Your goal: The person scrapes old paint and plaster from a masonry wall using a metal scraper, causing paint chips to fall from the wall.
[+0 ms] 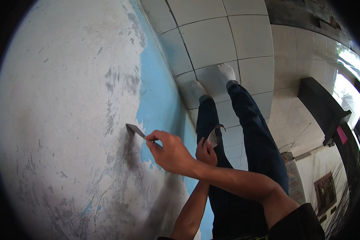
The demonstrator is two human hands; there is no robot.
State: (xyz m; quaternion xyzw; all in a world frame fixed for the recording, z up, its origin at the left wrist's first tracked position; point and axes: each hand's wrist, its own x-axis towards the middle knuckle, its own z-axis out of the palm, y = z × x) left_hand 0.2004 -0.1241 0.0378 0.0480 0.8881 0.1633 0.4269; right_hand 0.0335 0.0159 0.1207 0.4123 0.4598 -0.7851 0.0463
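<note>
My right hand [171, 151] grips the handle of a putty knife [135, 129] with a flat grey metal blade. Its blade is at the wall [78, 90], over a pale, scuffed area just left of a blue painted band [159, 87]; whether it touches cannot be told. Below my crossing right forearm, my left hand [206, 153] holds a thin, curved pale piece [213, 137] with a dark reddish edge, perhaps part of a container. My fingers cover its lower part, and its inside is not clearly seen.
Pale square tiles [208, 39] cover the floor along the foot of the wall. My legs in dark jeans [246, 120] and bare feet [226, 72] are on it. To the right are a dark ledge [321, 105] with a pink item [342, 135] and a wooden-framed opening [325, 192].
</note>
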